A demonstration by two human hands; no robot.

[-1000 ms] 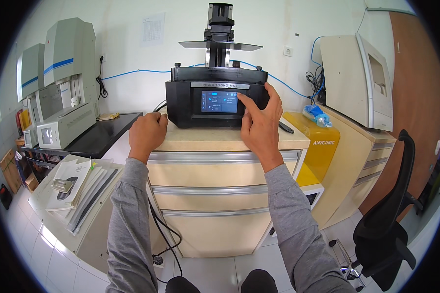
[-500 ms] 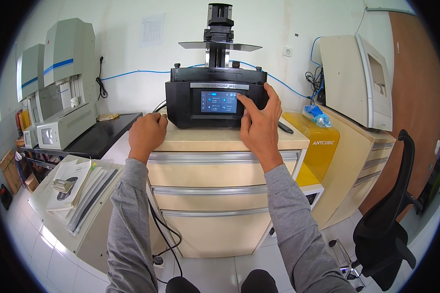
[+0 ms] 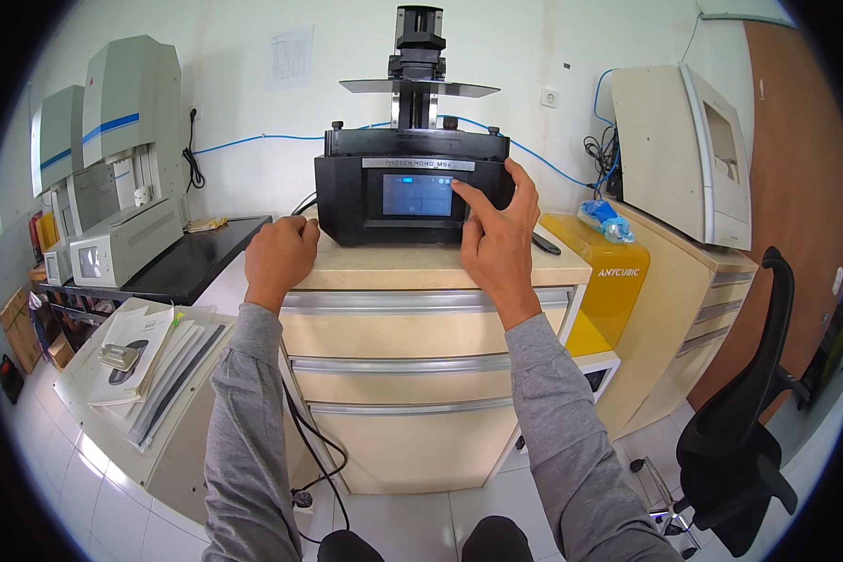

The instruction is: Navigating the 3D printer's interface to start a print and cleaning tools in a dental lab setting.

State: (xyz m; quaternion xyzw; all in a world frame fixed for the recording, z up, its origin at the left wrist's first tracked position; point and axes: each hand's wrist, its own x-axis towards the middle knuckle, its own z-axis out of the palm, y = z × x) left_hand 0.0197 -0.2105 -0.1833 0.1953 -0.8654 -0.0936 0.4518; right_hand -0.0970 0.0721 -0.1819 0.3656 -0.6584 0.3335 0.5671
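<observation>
A black resin 3D printer stands on top of a cream drawer cabinet. Its small touchscreen is lit and shows a mostly blank bluish page. My right hand is open at the printer's right front, with the index fingertip at the screen's upper right corner and the other fingers spread beside the casing. At the cabinet top's left edge rests my left hand, fingers curled closed, with nothing visible in it. Above the printer body, a flat dark plate crosses the black upright column.
Right of the cabinet sits a yellow box-shaped cover with a blue plastic bundle on it. Grey-white machines occupy a black table at left. Papers lie lower left; a black chair stands lower right. Black cables hang beside the cabinet.
The touchscreen has gone from a page with several blue icons to a paler, nearly blank page. Both hands hold practically the same places, and the view has shifted very slightly.
</observation>
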